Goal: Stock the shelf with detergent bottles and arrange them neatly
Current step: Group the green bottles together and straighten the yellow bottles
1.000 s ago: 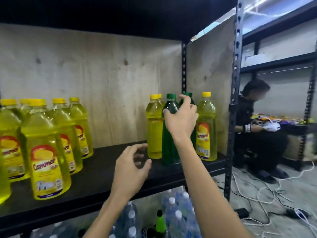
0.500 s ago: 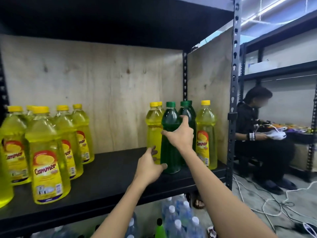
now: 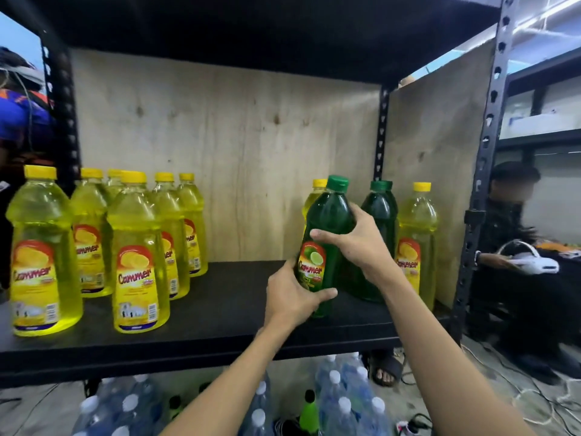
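Green bottle (image 3: 328, 215) gripped by left hand (image 3: 292, 294) low, right hand (image 3: 358, 247) high; yellow bottles (image 3: 138, 256) shelved left; right cluster (image 3: 416, 240) seemingly unsorted.

A black shelf (image 3: 220, 309) with a plywood back (image 3: 251, 152) carries a cluster of yellow bottles (image 3: 138, 262) at its left. At the right stand a far yellow bottle (image 3: 314, 199), a rear green bottle (image 3: 379, 212) and an end yellow bottle (image 3: 415, 234). The front green bottle (image 3: 327, 221) leans slightly, nearer the edge.
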The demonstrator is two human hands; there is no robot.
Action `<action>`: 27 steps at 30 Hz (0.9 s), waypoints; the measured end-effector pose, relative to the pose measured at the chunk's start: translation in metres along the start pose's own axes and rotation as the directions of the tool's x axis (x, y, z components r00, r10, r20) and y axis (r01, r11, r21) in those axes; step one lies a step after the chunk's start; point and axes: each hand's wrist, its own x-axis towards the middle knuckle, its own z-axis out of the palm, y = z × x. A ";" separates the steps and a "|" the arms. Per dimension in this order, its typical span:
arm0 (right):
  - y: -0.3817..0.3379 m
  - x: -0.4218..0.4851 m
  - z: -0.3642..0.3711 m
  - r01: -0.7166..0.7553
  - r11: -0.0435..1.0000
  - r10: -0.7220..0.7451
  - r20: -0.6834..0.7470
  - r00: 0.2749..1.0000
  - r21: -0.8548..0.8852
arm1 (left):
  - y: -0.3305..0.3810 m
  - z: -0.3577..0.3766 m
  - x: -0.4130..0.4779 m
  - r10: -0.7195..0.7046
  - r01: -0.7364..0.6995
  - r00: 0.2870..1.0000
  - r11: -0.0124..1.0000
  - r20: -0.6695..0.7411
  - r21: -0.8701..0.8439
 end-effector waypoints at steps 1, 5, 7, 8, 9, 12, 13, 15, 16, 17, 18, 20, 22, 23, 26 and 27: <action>-0.006 0.002 0.006 0.034 0.996 -0.036 -0.015 0.999 -0.081 | -0.002 -0.002 0.000 -0.011 0.012 0.997 1.000 -0.071 0.022; -0.024 0.026 0.047 0.150 0.961 -0.158 -0.015 0.987 -0.233 | -0.016 -0.023 0.024 0.001 0.032 0.956 0.994 -0.293 0.108; -0.028 0.048 0.072 0.179 0.954 -0.181 0.014 0.983 -0.242 | -0.025 -0.030 0.045 -0.039 0.078 0.947 0.991 -0.320 0.108; -0.029 0.060 0.085 0.186 0.950 -0.183 0.036 0.982 -0.250 | -0.030 -0.033 0.057 -0.066 0.106 0.943 0.989 -0.325 0.106; -0.029 0.071 0.096 0.186 0.947 -0.177 0.057 0.983 -0.263 | -0.036 -0.035 0.068 -0.095 0.134 0.940 0.986 -0.327 0.099; -0.022 0.109 0.127 0.155 0.947 -0.125 0.121 0.985 -0.281 | -0.056 -0.037 0.103 -0.166 0.203 0.924 0.976 -0.346 0.073; -0.018 0.120 0.136 0.151 0.952 -0.114 0.150 0.982 -0.265 | -0.063 -0.037 0.114 -0.182 0.216 0.918 0.975 -0.353 0.060; -0.011 0.140 0.150 0.147 0.966 -0.104 0.200 0.974 -0.214 | -0.075 -0.037 0.132 -0.211 0.236 0.910 0.971 -0.357 0.027; -0.006 0.148 0.156 0.136 0.973 -0.096 0.210 0.973 -0.188 | -0.080 -0.037 0.140 -0.222 0.245 0.908 0.969 -0.356 0.018; -0.002 0.155 0.161 0.121 0.979 -0.084 0.213 0.973 -0.165 | -0.085 -0.037 0.147 -0.233 0.255 0.905 0.967 -0.355 0.017; 0.003 0.161 0.166 0.103 0.984 -0.069 0.218 0.973 -0.145 | -0.090 -0.038 0.153 -0.242 0.267 0.903 0.963 -0.355 0.021; 0.012 0.169 0.173 0.072 0.990 -0.042 0.235 0.971 -0.119 | -0.100 -0.038 0.162 -0.253 0.284 0.900 0.958 -0.354 0.038; 0.021 0.174 0.179 0.054 0.992 -0.023 0.256 0.966 -0.115 | -0.110 -0.037 0.166 -0.261 0.303 0.898 0.951 -0.355 0.067; 0.025 0.175 0.182 0.045 0.992 -0.011 0.269 0.963 -0.118 | -0.114 -0.036 0.166 -0.265 0.316 0.894 0.944 -0.360 0.090; 0.030 0.179 0.189 0.025 0.992 0.013 0.298 0.955 -0.123 | -0.120 -0.035 0.168 -0.264 0.333 0.888 0.933 -0.377 0.132; 0.031 0.181 0.190 0.019 0.993 0.018 0.304 0.953 -0.119 | -0.121 -0.035 0.169 -0.265 0.334 0.888 0.933 -0.375 0.132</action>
